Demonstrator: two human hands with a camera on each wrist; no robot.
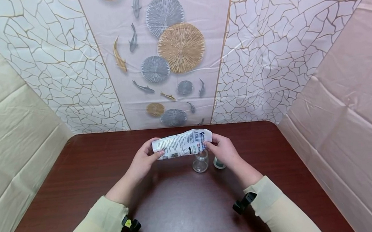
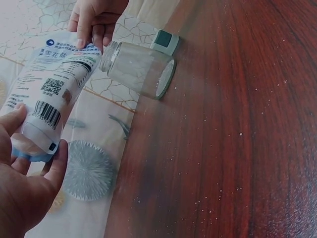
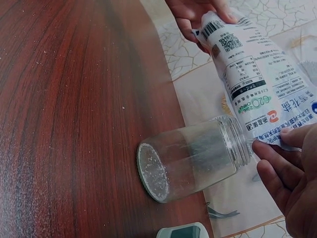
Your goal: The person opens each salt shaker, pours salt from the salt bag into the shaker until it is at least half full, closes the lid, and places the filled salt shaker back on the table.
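A white printed salt bag (image 1: 181,144) is held aslant above the table by both hands. My left hand (image 1: 142,161) grips its lower end, thumb on the printed face. The right hand (image 1: 225,151) pinches the other end between thumb and fingers, close to the mouth of a glass jar (image 1: 200,163). That jar stands upright and uncapped beneath the bag's right end. In the right wrist view, a thin layer of white grains (image 3: 154,171) covers the jar's bottom. Whether salt is flowing out cannot be seen.
A small pale-green and white piece with a dark green panel (image 2: 164,39), perhaps the jar's lid, lies just right of the jar. White grains are scattered over the dark red-brown wooden table (image 1: 180,208). Patterned cloth (image 1: 253,63) hangs behind the table.
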